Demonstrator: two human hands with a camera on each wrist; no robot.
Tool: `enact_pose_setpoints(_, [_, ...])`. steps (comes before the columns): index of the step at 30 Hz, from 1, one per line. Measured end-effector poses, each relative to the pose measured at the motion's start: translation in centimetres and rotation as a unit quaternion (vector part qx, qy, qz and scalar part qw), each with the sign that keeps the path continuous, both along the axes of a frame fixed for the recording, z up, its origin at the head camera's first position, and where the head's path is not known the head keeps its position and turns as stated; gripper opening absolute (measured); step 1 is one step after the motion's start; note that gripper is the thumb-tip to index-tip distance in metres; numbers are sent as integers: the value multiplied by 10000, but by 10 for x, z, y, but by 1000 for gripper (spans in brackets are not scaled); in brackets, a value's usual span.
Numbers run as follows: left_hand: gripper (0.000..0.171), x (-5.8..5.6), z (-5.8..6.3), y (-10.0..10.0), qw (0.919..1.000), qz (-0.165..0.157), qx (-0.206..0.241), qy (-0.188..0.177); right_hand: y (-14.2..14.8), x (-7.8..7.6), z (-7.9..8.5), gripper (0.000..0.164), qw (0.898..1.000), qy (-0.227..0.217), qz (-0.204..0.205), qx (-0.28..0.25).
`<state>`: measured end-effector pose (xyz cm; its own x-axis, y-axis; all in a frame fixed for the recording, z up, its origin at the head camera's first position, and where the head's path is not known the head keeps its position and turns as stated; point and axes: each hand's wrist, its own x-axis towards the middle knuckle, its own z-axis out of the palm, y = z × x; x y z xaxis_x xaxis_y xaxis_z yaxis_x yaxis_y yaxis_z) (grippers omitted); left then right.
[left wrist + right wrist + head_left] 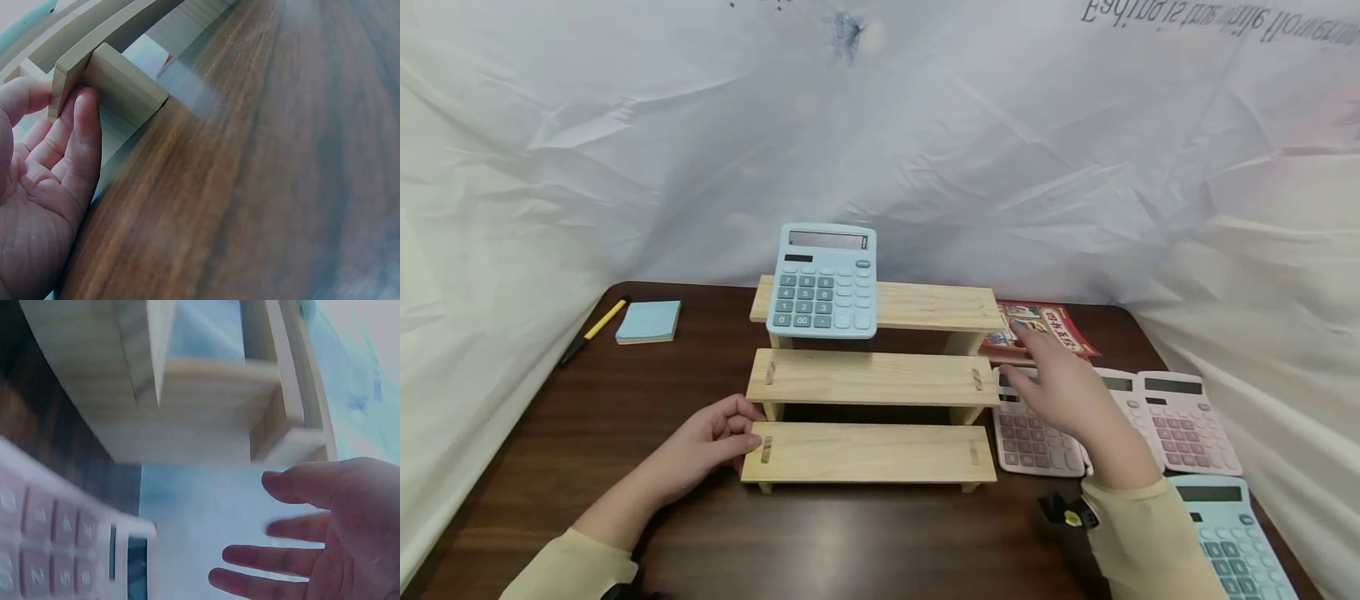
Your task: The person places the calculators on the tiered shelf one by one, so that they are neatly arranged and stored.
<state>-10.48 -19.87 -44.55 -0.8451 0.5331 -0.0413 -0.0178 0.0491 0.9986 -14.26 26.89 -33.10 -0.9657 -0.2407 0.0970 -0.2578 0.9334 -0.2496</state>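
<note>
A three-step wooden rack (872,379) stands on the dark table, with a light blue calculator (823,283) leaning upright on the left of its top step. My left hand (718,433) pinches the left end of the lowest board (81,65), thumb on top and fingers beneath. To the right of the rack, my right hand (1063,387) hovers with fingers spread over a pink calculator (1030,433), holding nothing. In the right wrist view, the thumb is close to the rack's side (187,437), and that pink calculator (50,537) lies at lower left.
Another pink calculator (1187,425) lies farther right, and one between is partly covered by my hand. A second blue calculator (1228,542) is at the front right. Behind my right hand lies a red printed booklet (1060,325). Blue notepaper (649,321) and a yellow-black pen (598,325) lie at left.
</note>
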Motion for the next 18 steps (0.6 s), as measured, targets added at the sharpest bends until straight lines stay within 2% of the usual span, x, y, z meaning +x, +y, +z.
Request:
enact_pose_setpoints(4, [29, 1, 0, -1, 10000, 15, 43, 5, 11, -8, -3, 66, 9984, -502, -160, 180])
enact_pose_setpoints(11, [28, 0, -2, -1, 9999, -46, 118, 60, 26, -19, -23, 77, 9882, -1178, -429, 882])
enact_pose_setpoints(18, [28, 1, -1, -1, 10000, -11, 73, 67, 33, -24, -35, 60, 9863, -1271, -529, 904])
